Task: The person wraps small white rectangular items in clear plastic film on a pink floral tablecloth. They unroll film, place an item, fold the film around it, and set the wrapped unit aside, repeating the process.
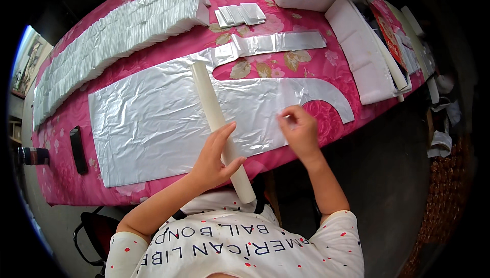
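Silvery plastic film point(148, 120) lies flat beneath the white tube point(208, 94), reaching out both sides of it, so press evenly along the tube to limit creases. Your left hand point(210, 161), fingers loosely spread, rests on the tube's near half; your right hand point(302, 129), right of the tube, is curled, its hold unclear. Dark lettering marks your shirt point(229, 257) beyond the tube's near end.

black phone point(78, 150) on a pink flowered tablecloth point(61, 186)

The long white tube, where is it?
In the head view, the tube lies near the middle, across the silver sheet, with the left hand on it.
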